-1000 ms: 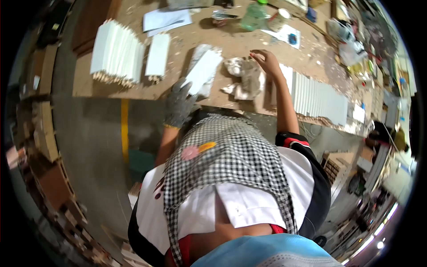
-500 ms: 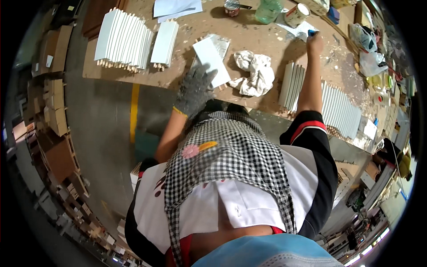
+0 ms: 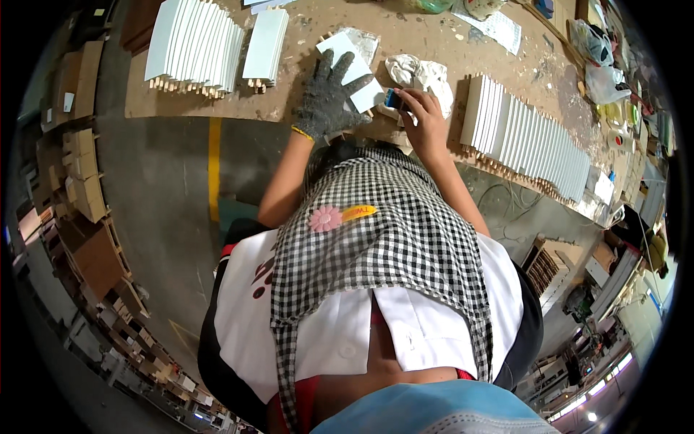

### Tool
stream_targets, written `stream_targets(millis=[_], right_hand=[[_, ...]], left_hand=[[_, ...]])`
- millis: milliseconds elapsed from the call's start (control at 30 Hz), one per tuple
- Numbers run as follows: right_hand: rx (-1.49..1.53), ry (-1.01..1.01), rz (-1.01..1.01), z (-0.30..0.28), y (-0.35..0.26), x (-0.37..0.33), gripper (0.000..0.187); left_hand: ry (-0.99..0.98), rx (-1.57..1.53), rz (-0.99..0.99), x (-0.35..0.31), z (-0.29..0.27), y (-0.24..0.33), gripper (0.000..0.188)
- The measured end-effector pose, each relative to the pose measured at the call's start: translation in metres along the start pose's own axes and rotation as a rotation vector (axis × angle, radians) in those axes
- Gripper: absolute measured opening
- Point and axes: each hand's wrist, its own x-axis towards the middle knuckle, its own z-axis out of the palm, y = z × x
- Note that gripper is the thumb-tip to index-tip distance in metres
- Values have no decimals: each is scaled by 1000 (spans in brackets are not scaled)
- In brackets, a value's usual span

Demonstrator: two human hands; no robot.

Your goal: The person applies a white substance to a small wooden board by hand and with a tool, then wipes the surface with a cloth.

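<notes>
My left hand (image 3: 329,94), in a dark grey knit glove with a yellow cuff edge, lies with fingers spread across a white board (image 3: 369,96) near the table's front edge. Short wooden pegs stick out at the board's ends. Bare, my right hand (image 3: 425,119) pinches a small blue tool (image 3: 392,99) at the board's right side; its exact kind is too small to make out. A clear plastic piece (image 3: 361,43) lies partly under the board's far end. Just beyond my right hand sits a crumpled white rag (image 3: 426,72).
White boards with peg ends stand in a long row (image 3: 531,134) at right, and in a large stack (image 3: 194,50) and a smaller stack (image 3: 265,45) at left. A printed sheet (image 3: 495,29) lies at the back. Plastic bags (image 3: 603,101) clutter the right side.
My right hand has come back from the sheet of paper at the far right to the white board, bringing the blue tool. My left hand stays on the board. The view has shifted slightly.
</notes>
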Motion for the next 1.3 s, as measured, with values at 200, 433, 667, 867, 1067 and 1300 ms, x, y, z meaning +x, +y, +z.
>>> stream_targets(millis=[200, 433, 667, 867, 1067, 1300], right_hand=[[-25, -14, 4, 8, -9, -5, 50], [-15, 16, 32, 7, -11, -3, 47], [21, 24, -14, 4, -5, 1, 49], [-66, 20, 26, -15, 20, 8, 49], [-156, 64, 256, -70, 142, 82, 40], [-546, 109, 536, -96, 405, 124, 40]], left_hand=[[-37, 2, -35, -1, -9, 8, 88], [-16, 60, -7, -3, -1, 1, 87], [-24, 77, -2, -1, -1, 2, 88], [-16, 31, -3, 3, -4, 4, 86], [14, -54, -71, -12, -20, 11, 82], [183, -242, -124, -18, -8, 26, 64]])
